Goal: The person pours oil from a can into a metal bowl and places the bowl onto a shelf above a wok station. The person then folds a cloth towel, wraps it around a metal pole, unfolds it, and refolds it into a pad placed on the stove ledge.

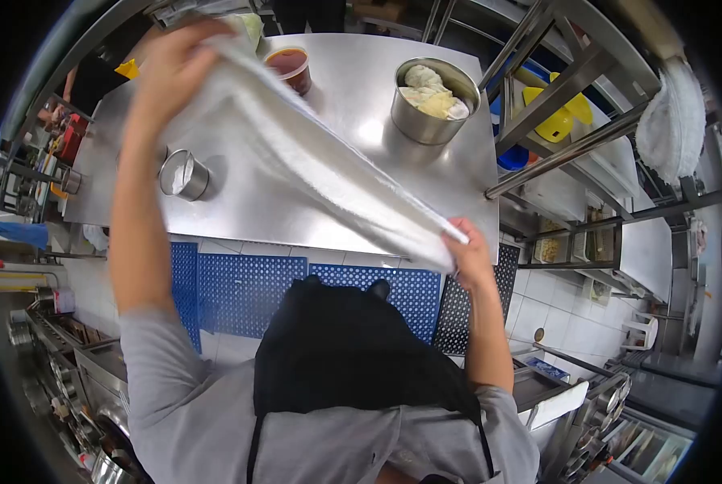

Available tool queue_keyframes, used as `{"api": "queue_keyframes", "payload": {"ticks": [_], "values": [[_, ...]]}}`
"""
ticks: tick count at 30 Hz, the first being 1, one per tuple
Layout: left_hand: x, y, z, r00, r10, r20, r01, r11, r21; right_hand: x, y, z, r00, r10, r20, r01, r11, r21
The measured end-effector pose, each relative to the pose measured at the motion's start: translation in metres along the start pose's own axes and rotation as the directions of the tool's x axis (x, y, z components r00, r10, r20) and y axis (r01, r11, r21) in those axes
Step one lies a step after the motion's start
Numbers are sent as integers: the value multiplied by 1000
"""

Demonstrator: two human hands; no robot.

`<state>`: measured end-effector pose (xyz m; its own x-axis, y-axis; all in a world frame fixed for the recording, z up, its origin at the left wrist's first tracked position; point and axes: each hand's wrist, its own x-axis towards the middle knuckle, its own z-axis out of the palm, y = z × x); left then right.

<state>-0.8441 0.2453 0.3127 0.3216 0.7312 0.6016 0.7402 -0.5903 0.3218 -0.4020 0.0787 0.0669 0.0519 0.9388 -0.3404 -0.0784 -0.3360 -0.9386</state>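
A white towel [320, 165] is stretched on a slant above the steel table, blurred along its upper part. My left hand [179, 68], raised over the far left of the table, grips its upper end; motion smears the fingertips. Lower down, my right hand [470, 256] is closed on the other end near the table's front right edge. Under the left forearm's side stands a small metal cup [195, 179] with something white in it. Behind the towel is a tub of red-brown contents [290, 68].
On the right of the steel table [345, 218] stands a metal pot [427, 129] with pale, crumpled contents. A metal rack [571, 177] rises beside it, with a white cloth [672, 129] hanging there. Blue perforated mats [252, 278] cover the floor at the table's front.
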Motion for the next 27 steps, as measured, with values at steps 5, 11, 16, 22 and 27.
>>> {"api": "queue_keyframes", "payload": {"ticks": [5,11,16,22,27], "values": [[32,-28,157,913,50,404,-312,724,616,-30,88,40,958,272,96,-155,765,-625],[-115,-39,223,802,-246,545,270,962,37,-94,140,49,979,205,17,-105,569,-815],[-175,-7,259,669,-460,584,464,872,155,-58,48,98,919,-366,-148,89,557,-826],[-175,-6,252,512,-476,715,847,419,-327,91,43,135,762,-647,18,212,224,-951],[-188,-37,190,646,-367,670,513,-441,-736,95,-14,104,949,-205,-239,183,977,-111]]}}
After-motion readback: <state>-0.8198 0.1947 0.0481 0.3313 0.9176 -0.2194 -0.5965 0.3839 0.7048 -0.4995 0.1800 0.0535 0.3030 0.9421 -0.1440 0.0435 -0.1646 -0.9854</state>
